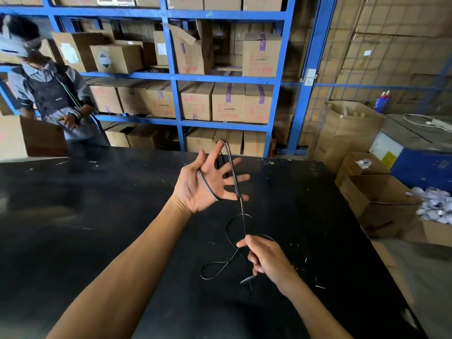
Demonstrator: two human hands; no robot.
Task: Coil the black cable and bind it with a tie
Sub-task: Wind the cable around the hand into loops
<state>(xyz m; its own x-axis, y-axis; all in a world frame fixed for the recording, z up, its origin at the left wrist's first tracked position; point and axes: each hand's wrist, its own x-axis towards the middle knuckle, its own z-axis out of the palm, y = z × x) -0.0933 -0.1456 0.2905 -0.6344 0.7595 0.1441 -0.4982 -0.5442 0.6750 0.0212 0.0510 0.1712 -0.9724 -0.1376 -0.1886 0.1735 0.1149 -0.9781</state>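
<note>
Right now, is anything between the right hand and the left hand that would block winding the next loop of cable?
Nothing visible. The cable runs freely from the left hand down to the right hand; slack lies loose on the table.

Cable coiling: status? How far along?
Early. Done: one turn of the black cable looped around the open left hand. In hand: right hand pinches the strand, feeding it upward. Left: slack loops lie uncoiled on the black table; no tie visible, nothing bound.

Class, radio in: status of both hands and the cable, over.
Left hand open, cable looped over its fingers. Right hand pinching the strand below. Loose loops on table. No tie seen.
</note>
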